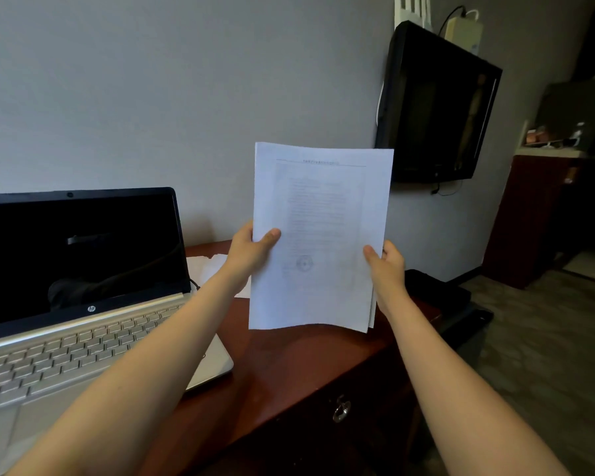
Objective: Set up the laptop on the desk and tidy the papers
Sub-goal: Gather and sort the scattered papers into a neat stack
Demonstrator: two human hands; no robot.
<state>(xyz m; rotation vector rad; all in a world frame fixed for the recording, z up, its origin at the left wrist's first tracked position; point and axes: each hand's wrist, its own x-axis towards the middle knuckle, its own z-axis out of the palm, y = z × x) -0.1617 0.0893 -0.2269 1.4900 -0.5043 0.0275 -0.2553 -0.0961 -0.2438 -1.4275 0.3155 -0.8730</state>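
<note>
Head view: laptop (pixel 83 304) sits open on the left of the desk (pixel 289 365), screen dark, so setup looks mostly done. Stack of papers (pixel 320 235) is held upright in the air over the bare right part of the desk, bottom edge clear of the wood. Left hand (pixel 251 250) pinches the left edge, thumb on the front, fingers hidden behind. Right hand (pixel 387 266) pinches the right edge the same way. Sheets are offset at the lower right corner, so the two-sided upright grip reads as prep for tapping them square on the desk. Loose sheet (pixel 203 266) lies flat beside the laptop screen, not yet collected.
</note>
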